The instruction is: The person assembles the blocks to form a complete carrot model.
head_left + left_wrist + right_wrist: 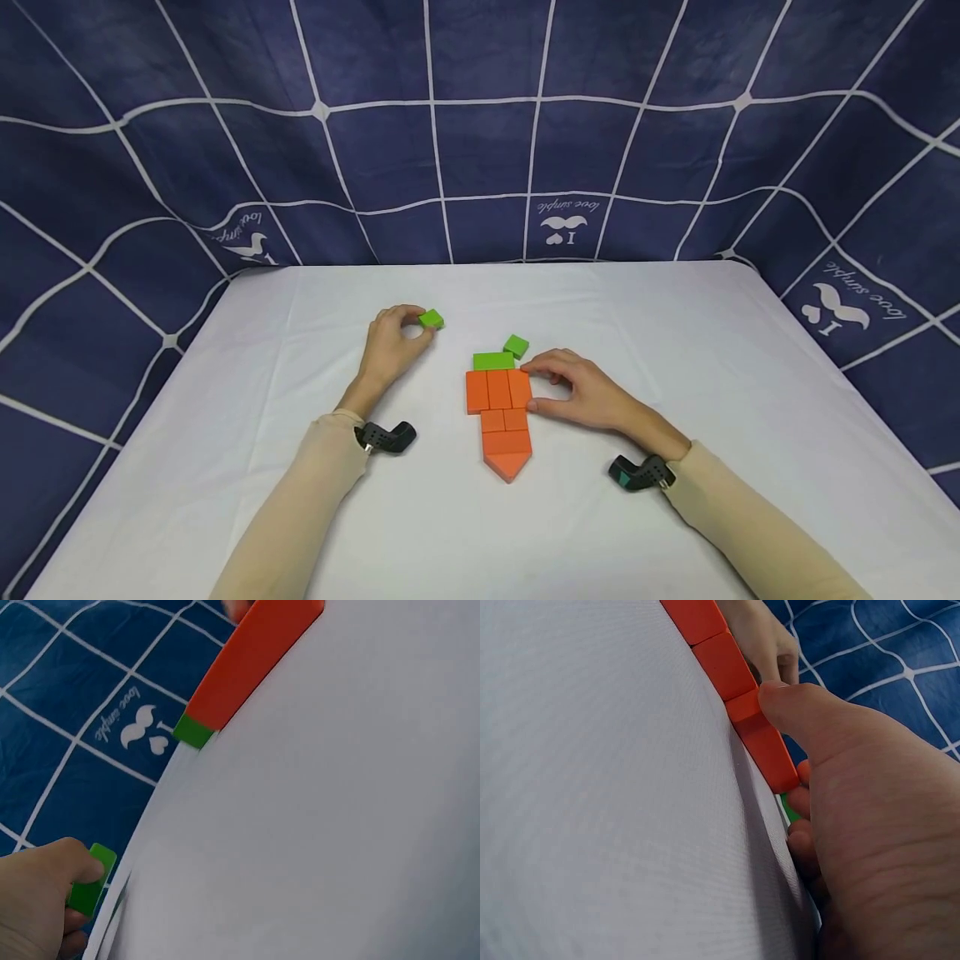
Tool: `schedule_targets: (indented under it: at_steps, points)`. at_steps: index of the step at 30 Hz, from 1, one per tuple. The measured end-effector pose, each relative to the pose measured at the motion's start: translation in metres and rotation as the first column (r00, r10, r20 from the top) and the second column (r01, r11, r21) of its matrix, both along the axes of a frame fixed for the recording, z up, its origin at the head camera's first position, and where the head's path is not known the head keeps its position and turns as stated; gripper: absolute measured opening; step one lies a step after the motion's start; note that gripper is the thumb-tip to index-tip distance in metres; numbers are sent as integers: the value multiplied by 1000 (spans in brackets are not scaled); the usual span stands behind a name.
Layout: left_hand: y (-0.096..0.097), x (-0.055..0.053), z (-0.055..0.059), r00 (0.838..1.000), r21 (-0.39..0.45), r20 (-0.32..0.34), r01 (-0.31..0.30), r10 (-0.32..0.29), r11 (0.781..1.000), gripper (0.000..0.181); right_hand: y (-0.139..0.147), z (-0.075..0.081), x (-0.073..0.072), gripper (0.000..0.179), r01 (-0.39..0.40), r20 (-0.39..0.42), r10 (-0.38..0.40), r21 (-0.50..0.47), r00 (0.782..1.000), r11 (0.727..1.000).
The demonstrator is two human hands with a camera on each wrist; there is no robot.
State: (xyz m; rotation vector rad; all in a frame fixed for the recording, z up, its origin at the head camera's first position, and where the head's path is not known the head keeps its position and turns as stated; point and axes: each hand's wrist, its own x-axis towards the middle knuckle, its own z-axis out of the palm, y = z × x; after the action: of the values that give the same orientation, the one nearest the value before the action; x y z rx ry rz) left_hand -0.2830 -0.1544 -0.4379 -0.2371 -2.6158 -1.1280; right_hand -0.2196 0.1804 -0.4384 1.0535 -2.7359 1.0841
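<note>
My left hand pinches a small green block between thumb and fingers, left of and beyond an arrangement of blocks. In the left wrist view the thumb lies over that same green block. At the arrangement's right side, my right hand spans an upright orange rectangular block, thumb at its near end and a fingertip at its far end. Two more orange blocks stand beside it; smaller orange blocks and a pointed orange block lie nearer me. A flat green block tops the row.
A loose small green block lies turned at an angle by the flat green block's right end. White cloth covers the table, and a dark blue checked curtain hangs behind and at both sides.
</note>
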Motion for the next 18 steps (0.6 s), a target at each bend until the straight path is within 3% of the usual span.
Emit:
schedule_targets:
  at_steps: [7,18]
  points:
    - [15,14,7,998,38,20,60,-61,997,37,0,0,0,49,8,-1,-8,-3,1000,1000]
    - [29,26,5,988,33,48,148,-149,988,38,-1,-1,0,49,8,12,-8,2,1000,1000]
